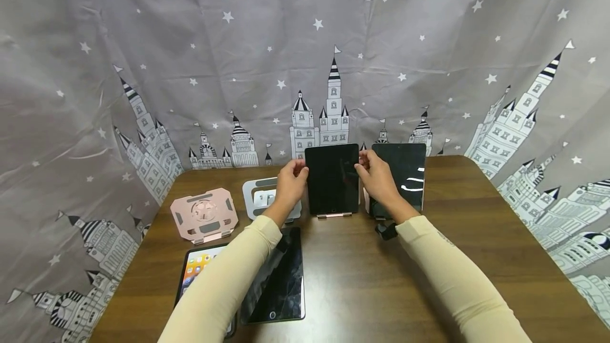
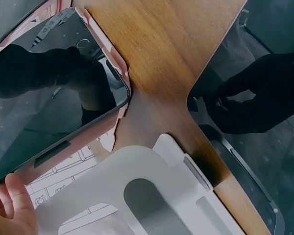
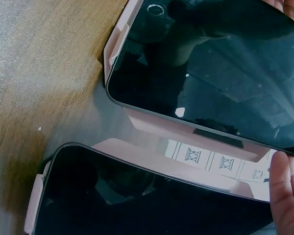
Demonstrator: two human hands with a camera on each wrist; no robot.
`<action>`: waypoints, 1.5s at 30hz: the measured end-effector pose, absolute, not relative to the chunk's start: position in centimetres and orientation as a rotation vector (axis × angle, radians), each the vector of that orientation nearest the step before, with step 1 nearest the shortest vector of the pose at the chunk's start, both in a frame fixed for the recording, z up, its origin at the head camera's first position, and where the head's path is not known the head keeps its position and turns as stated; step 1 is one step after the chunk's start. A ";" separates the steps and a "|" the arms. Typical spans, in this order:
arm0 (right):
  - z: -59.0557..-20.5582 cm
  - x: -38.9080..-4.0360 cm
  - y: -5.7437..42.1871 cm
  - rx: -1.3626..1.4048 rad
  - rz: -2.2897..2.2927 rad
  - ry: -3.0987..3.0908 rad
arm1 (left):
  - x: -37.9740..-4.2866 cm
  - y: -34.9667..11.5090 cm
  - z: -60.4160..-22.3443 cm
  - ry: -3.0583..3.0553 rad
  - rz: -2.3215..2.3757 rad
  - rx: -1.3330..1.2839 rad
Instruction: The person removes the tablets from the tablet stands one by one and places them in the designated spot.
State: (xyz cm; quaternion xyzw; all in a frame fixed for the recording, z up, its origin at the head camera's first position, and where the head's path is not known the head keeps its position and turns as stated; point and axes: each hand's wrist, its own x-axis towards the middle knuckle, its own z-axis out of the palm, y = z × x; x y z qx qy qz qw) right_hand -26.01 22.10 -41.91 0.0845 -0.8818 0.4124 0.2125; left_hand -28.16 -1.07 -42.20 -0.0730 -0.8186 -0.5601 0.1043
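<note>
Held black tablet [image 1: 332,179] is leaned on a pink stand [image 3: 161,127], right of the gray stand [image 2: 112,174], bottom edge caught by the lip [image 1: 335,215], presumably against sliding. Opposite side edges are pinched by the left hand [image 1: 289,184] and right hand [image 1: 379,178], likely for steadying.

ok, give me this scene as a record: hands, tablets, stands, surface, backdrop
left hand: holds left edge of middle tablet
right hand: holds its right edge
middle tablet: dark screen, propped on pink middle stand
right tablet: dark screen, propped on pink right stand, partly hidden by right hand
lying flat: dark tablet; lit tablet showing app icons, partly hidden by left sleeve
stands without tablets: pink far-left stand, grey stand
surface: brown table
backdrop: grey cloth, castles and stars
</note>
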 end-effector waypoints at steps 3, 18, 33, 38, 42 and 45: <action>-42.1 -26.2 22.1 0.242 1.154 -2.425 | -28.1 -1.1 -42.2 -2.395 -1.659 -0.222; -42.0 -25.4 22.1 0.282 1.204 -2.397 | -27.2 -1.2 -42.3 -2.287 -1.776 -0.187; -41.6 -23.4 21.9 0.237 1.281 -2.485 | -25.3 -1.7 -42.2 -2.233 -1.878 -0.169; -42.0 -22.6 22.1 0.228 1.298 -2.509 | -24.7 -1.9 -42.7 -2.300 -1.907 -0.158; -42.3 -21.8 22.2 0.231 1.303 -2.536 | -24.3 -1.9 -43.1 -2.321 -1.962 -0.143; -42.4 -21.2 22.3 0.213 1.343 -2.562 | -24.1 -1.9 -43.4 -2.340 -1.992 -0.144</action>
